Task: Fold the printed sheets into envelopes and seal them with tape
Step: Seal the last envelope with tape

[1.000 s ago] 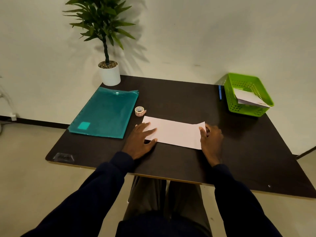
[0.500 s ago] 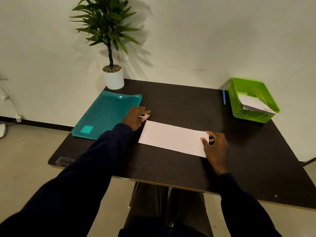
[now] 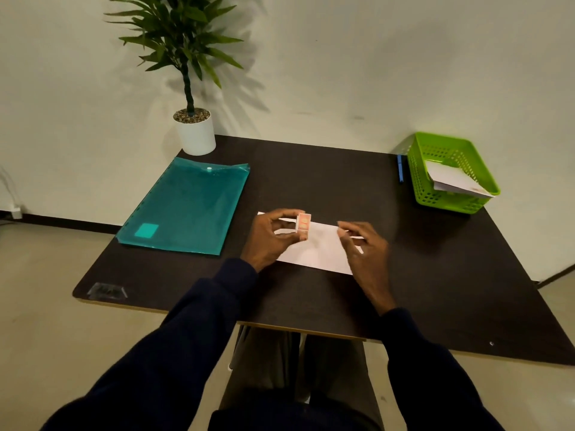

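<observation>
A white folded sheet (image 3: 317,253) lies flat on the dark table (image 3: 311,181) in front of me. My left hand (image 3: 270,237) pinches a small orange-and-white tape roll (image 3: 303,222) between thumb and fingers, held on edge just above the sheet's left half. My right hand (image 3: 364,247) hovers over the sheet's right end, fingers loosely bent and pointing toward the roll, holding nothing that I can see. Whether it touches the paper I cannot tell.
A teal plastic folder (image 3: 189,209) lies at the left. A potted plant (image 3: 194,132) stands at the back left corner. A green basket (image 3: 451,172) with folded paper sits at the back right, a blue pen (image 3: 400,168) beside it.
My left hand picked the tape roll up from beside the folder and brought it over the sheet. My right hand left the sheet's right edge and moved inward toward the roll.
</observation>
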